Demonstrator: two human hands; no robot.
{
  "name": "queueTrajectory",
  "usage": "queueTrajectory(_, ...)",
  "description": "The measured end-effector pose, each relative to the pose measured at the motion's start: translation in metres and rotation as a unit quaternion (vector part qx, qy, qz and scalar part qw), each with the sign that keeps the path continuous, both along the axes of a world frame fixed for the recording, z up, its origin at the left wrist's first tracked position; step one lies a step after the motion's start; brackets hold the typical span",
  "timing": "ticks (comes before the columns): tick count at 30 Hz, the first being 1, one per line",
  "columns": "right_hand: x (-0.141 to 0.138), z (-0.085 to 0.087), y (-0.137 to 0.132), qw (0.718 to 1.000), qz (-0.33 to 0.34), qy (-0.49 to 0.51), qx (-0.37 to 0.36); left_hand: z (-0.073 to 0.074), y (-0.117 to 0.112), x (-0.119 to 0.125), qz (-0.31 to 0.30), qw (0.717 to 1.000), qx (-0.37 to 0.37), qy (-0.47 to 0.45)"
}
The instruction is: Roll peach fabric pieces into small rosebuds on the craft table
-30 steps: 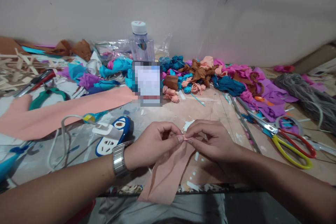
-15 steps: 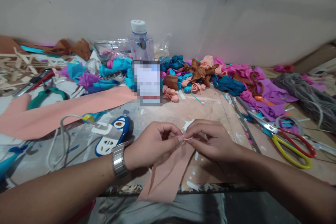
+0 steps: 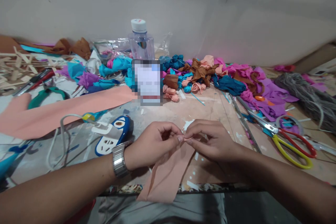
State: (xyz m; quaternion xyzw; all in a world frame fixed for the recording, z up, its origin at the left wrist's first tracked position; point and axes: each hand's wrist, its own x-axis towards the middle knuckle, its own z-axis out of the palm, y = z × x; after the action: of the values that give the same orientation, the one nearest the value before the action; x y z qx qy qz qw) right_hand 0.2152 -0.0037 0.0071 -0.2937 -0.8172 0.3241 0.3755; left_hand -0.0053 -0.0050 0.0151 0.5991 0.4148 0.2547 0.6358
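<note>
A strip of peach crepe paper (image 3: 168, 176) hangs from my fingers and drapes over the table's front edge. My left hand (image 3: 156, 143), below a metal watch (image 3: 120, 160) on the wrist, pinches the strip's top end between thumb and forefinger. Right beside it, my right hand (image 3: 214, 140) pinches the same end, the fingertips of both hands nearly touching. The small bit of paper between the fingertips is partly hidden. Behind the hands lies a pile of crumpled paper pieces and rolled paper roses (image 3: 198, 87) in several colours.
Scissors (image 3: 291, 147) with red and yellow handles lie at the right, near grey yarn (image 3: 309, 98). A blue and white power strip (image 3: 112, 138) with a cable lies left. Behind stand a pixelated phone (image 3: 148, 84) and a bottle (image 3: 141, 43). Green-handled pliers (image 3: 46, 96) rest beyond a long peach sheet (image 3: 65, 112).
Almost nothing differs. Both hands keep their pinch on the peach strip at the same place, with at most a very slight shift of the fingers.
</note>
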Motion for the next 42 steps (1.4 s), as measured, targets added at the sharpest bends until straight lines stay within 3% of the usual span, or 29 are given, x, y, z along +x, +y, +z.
queueTrajectory(19,0.001,-0.002,0.000,0.999,-0.012,-0.022,-0.020,0.006,-0.003,0.000,-0.018,0.992,0.108,0.064)
queueTrajectory(29,-0.001,-0.001,-0.004,0.980,-0.028,-0.047,-0.191,0.010,-0.005,-0.001,-0.026,0.967,0.209,0.140)
queueTrajectory(42,-0.002,-0.001,-0.004,0.971,-0.020,-0.034,-0.235,0.011,-0.005,-0.001,-0.026,0.960,0.235,0.147)
